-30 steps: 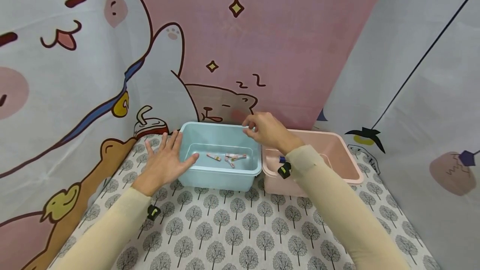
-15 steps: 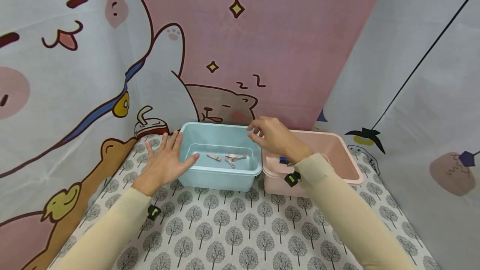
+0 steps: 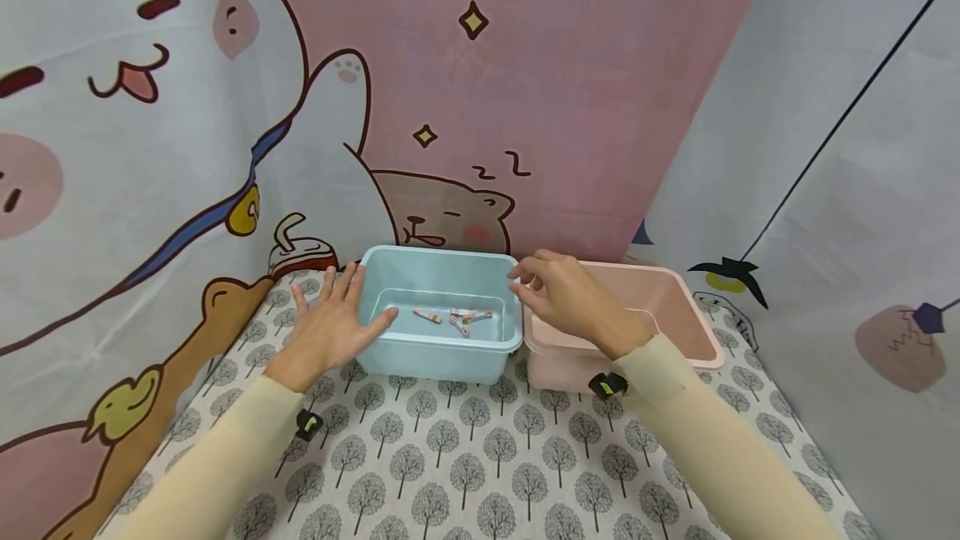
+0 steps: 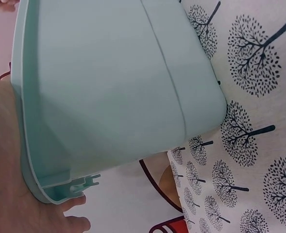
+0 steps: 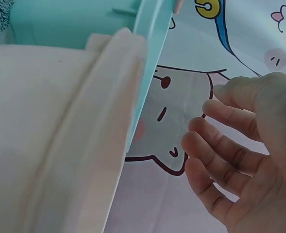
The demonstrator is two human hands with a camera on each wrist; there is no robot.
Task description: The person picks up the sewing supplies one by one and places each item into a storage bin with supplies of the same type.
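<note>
In the head view my left hand [image 3: 327, 327] has its fingers spread and rests on the left rim of a light blue plastic bin [image 3: 438, 361]. On that bin's floor lie several small slim whitish pieces [image 3: 427, 316] with pink and yellow marks; their kind is too small to tell. My right hand [image 3: 564, 294] hovers over the left side of a pink plastic bin [image 3: 686, 307], close to where the two bins meet. Its fingers bend loosely, and the right wrist view finds nothing between the fingers [image 5: 230, 155]. Part of the pink bin's inside is hidden behind that hand.
Both bins stand side by side on a cloth [image 3: 465, 473] printed with trees. Behind them hangs a cartoon backdrop [image 3: 585, 90]. A grey-white sheet [image 3: 840, 148] closes off the right side.
My right hand has drifted right and slightly towards me, from above the blue bin to the pink bin. It now covers a small dark blue item in the pink bin. The left hand stays put.
</note>
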